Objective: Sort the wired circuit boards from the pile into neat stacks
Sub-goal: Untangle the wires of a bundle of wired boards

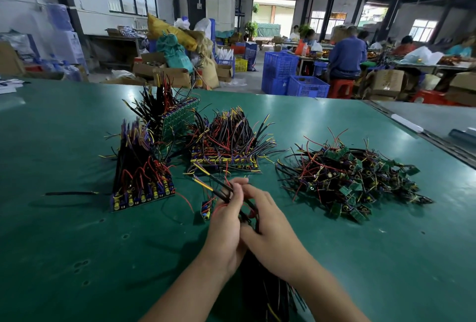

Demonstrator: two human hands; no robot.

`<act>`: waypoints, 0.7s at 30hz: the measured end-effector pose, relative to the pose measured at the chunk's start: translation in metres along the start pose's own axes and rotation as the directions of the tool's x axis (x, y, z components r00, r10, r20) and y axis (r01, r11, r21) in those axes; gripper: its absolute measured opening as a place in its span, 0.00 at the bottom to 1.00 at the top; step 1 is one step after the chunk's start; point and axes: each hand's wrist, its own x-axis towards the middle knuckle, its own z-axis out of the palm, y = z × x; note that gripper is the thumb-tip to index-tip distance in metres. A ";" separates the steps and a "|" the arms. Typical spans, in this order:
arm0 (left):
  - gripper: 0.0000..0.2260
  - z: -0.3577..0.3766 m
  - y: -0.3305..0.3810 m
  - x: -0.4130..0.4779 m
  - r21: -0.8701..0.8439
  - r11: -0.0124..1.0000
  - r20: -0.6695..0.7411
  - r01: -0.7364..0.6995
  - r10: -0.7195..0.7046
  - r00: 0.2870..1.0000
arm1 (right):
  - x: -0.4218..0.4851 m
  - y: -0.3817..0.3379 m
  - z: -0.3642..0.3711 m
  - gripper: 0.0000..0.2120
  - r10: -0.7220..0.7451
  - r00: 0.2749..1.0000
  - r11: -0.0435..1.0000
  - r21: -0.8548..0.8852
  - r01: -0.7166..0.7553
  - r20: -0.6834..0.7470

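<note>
A loose pile of small green wired circuit boards (353, 182) lies at the right of the green table (77, 244). Three neat stacks stand to the left: one near the front left (141, 187), one tall at the back (177, 118), one in the middle (226, 151). My left hand (226, 221) and my right hand (268, 223) meet in front of the middle stack, both closed on a bundle of black, red and yellow wires (219, 187). A small board (205, 210) hangs from those wires just left of my left hand.
A single black wire (69, 193) lies on the table at the far left. Blue crates (291, 77), cardboard boxes and sacks stand beyond the table's far edge. Several people sit at tables at the back right. A grey table (438, 120) adjoins at the right.
</note>
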 end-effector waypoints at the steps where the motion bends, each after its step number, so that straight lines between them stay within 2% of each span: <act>1: 0.14 -0.002 0.002 0.000 0.002 1.000 0.018 -0.009 0.009 1.000 | 0.000 0.000 0.001 0.30 -0.031 0.999 0.999 -0.017 0.031 -0.023; 4: 0.21 -0.006 0.009 0.002 0.051 0.999 0.111 -0.010 0.004 0.994 | 0.000 0.002 0.001 0.28 -0.051 0.998 0.994 -0.100 0.047 -0.030; 6: 0.22 -0.007 0.012 0.004 0.061 0.998 0.143 -0.032 0.023 0.989 | 0.003 0.003 -0.001 0.23 -0.072 0.993 0.981 -0.188 0.054 -0.088; 9: 0.19 -0.005 0.015 0.003 -0.015 1.000 0.211 -0.024 0.026 0.977 | 0.006 -0.001 -0.006 0.17 -0.101 0.987 0.968 -0.240 0.068 -0.127; 14: 0.20 -0.012 0.024 0.006 -0.218 0.966 0.307 0.141 -0.069 0.949 | 0.011 -0.010 -0.012 0.19 -0.113 0.992 0.951 -0.297 0.091 -0.059; 17: 0.12 -0.019 0.031 0.009 -0.328 0.920 0.364 0.213 -0.085 0.927 | 0.014 -0.010 -0.015 0.20 -0.157 0.987 0.933 -0.329 0.145 -0.010; 19: 0.07 -0.025 0.033 0.013 -0.315 0.937 0.372 0.152 -0.026 0.928 | 0.016 -0.007 -0.020 0.21 -0.176 0.984 0.926 -0.340 0.162 -0.010; 21: 0.20 -0.034 0.033 0.019 -0.288 0.954 0.397 0.078 0.045 0.917 | 0.019 -0.002 -0.029 0.21 -0.173 0.983 0.927 -0.346 0.142 -0.060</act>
